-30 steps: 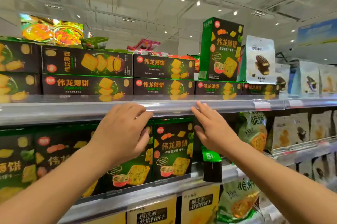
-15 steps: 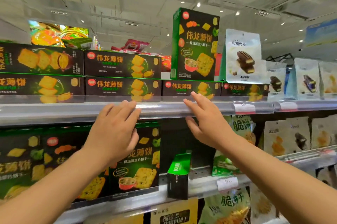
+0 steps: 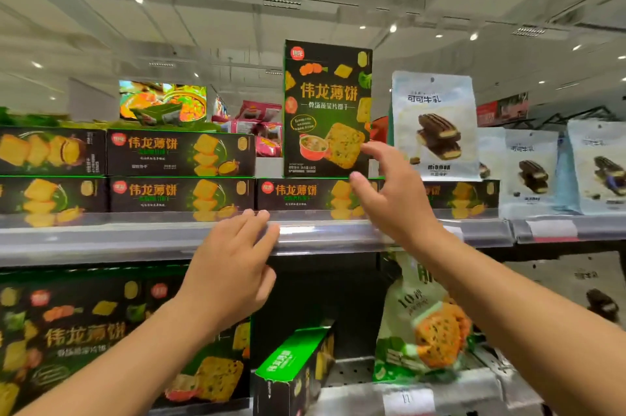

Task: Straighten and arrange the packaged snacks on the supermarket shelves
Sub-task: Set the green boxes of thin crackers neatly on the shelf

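the tall dark-green cardboard cracker box (image 3: pixel 327 109) stands upright on flat boxes (image 3: pixel 305 193) on the top shelf (image 3: pixel 135 239), near its front edge. the right hand (image 3: pixel 393 198) reaches at its lower right corner, fingers spread, gripping nothing. the left hand (image 3: pixel 230 266) hovers relaxed before the shelf's front rail, holding nothing.

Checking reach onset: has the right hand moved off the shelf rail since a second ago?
Yes. The right hand has risen from the upper shelf rail toward the upright green box; fingers spread, not gripping it yet.
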{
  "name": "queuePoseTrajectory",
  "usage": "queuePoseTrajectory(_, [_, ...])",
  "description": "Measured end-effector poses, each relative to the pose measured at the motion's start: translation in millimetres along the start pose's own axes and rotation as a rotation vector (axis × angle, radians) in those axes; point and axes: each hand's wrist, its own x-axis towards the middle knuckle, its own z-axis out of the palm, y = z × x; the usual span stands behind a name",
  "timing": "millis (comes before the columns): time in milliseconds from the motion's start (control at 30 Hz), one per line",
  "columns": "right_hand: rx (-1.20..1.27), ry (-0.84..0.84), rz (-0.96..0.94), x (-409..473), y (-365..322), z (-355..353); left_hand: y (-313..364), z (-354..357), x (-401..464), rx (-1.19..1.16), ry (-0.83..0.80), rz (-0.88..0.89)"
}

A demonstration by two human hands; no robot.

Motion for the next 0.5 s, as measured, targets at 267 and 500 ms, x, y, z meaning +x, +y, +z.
queuePoseTrajectory(267, [0.285, -0.042, 0.430, 80, 12, 0, 0, -10, 15, 0.000, 0.026, 0.063])
queuePoseTrajectory(500, [0.361, -0.194, 0.533, 92, 27, 17, 1, -13, 15, -0.037, 0.005, 0.048])
